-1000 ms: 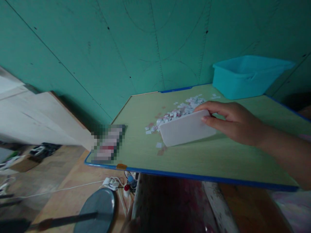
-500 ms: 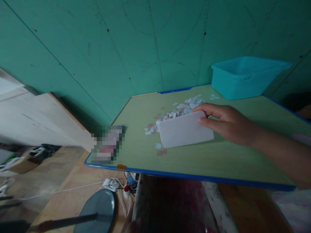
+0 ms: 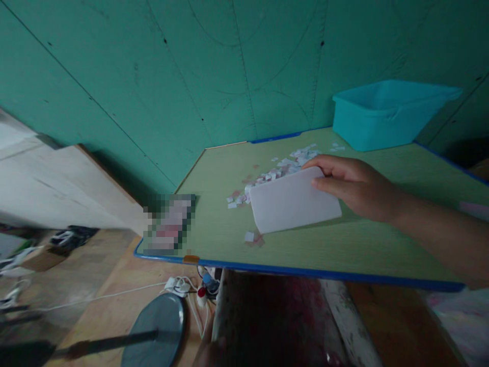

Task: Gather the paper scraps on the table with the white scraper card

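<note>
My right hand [image 3: 349, 184] reaches in from the right and pinches the upper right part of a stiff white rectangular card [image 3: 294, 201] with rounded corners. The card stands tilted on the pale green tabletop [image 3: 367, 250]. Directly behind it lies a heap of small white paper-like pieces [image 3: 280, 172], partly hidden by card and fingers. One loose white square [image 3: 249, 236] lies in front of the card's lower left corner, beside a few pinkish bits [image 3: 259, 241]. At the bottom edge, what looks like my left hand [image 3: 208, 352] is dim and blurred; its fingers cannot be made out.
A turquoise plastic bin [image 3: 376, 125] stands at the table's back right, near the green wall [image 3: 114, 76]. A pixelated flat object [image 3: 171, 224] lies on the left end. Below are a round grey metal base [image 3: 156, 326] and a white power strip [image 3: 178, 286] with cords.
The camera view has shifted slightly. My right hand still grips the card, which is tilted a little differently and shows more of its face. The heap looks much the same.
</note>
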Tool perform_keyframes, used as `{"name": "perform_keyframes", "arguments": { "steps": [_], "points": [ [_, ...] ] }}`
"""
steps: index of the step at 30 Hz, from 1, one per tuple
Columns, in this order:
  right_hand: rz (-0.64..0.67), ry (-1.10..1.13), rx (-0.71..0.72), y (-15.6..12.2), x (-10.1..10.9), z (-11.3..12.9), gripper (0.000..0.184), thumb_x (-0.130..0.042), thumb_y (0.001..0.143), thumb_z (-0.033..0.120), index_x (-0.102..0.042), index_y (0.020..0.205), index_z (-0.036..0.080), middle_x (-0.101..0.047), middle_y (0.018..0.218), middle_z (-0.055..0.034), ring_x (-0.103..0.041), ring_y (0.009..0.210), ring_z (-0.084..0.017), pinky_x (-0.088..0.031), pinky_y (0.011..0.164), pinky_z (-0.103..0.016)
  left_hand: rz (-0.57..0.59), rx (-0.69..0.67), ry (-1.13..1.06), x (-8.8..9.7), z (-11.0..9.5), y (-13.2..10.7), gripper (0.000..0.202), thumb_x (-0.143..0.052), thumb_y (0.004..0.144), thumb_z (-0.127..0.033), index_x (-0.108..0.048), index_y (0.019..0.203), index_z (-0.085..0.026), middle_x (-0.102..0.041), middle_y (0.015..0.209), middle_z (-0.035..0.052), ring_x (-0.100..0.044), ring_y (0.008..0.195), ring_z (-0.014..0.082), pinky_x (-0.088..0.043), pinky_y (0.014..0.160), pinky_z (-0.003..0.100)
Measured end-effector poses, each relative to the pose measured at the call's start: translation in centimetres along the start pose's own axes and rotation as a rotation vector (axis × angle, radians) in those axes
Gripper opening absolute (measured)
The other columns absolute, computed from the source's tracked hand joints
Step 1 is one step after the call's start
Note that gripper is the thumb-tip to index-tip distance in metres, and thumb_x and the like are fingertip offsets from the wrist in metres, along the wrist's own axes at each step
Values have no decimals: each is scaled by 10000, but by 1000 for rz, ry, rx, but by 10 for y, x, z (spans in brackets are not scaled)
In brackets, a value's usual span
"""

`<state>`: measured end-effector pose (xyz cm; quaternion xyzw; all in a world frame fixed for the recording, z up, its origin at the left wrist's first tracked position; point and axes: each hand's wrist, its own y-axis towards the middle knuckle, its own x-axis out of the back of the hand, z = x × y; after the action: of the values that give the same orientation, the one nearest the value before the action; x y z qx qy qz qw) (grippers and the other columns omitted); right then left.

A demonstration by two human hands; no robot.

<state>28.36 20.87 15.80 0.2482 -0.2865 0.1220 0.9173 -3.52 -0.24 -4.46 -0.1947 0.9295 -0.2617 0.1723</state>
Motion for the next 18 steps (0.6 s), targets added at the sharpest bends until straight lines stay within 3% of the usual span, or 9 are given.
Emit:
{"name": "perform_keyframes", "arguments": {
  "steps": [3, 8, 12, 16, 18],
  "points": [
    [-41, 60, -47, 1, -1, -2, 222, -472, 763, 245, -627, 916, 201, -646, 735, -12, -600, 642, -183, -440, 517, -283, 8, -8, 1, -5, -3, 2, 461, -889, 366, -176, -746, 795, -263, -760, 659, 3, -702, 757, 289, -550, 613, 339],
    [1, 21, -42, 1, -2, -2, 162, -475, 760, 234, -604, 853, 201, -637, 686, 1, -592, 598, -168, -422, 486, -264, 78, 67, -23, -12, -9, -3, 619, -896, 314, -459, -766, 899, -303, -674, 431, -22, -709, 678, 297, -566, 660, 377],
    [29, 68, -63, 0, 0, 0, 174, -446, 773, 239, -599, 854, 215, -618, 656, 9, -579, 566, -158, -403, 455, -253, 81, 55, -17, -14, -8, -6, 687, -891, 326, -471, -748, 978, -304, -630, 369, -48, -689, 569, 273, -569, 613, 364],
    [34, 127, -85, 0, -2, 1, 227, -458, 773, 254, -609, 932, 196, -646, 748, -19, -609, 660, -187, -450, 521, -283, -18, -68, 13, -9, -4, -3, 587, -900, 325, -438, -767, 882, -312, -715, 518, -62, -626, 479, 174, -530, 509, 266],
    [56, 100, -72, -1, -5, 3, 253, -447, 792, 253, -609, 981, 202, -659, 781, -22, -616, 693, -190, -462, 561, -289, -22, -72, 85, -4, -5, 0, 577, -916, 321, -375, -767, 873, -297, -710, 501, -81, -607, 454, 159, -518, 499, 249]
  ]
}}
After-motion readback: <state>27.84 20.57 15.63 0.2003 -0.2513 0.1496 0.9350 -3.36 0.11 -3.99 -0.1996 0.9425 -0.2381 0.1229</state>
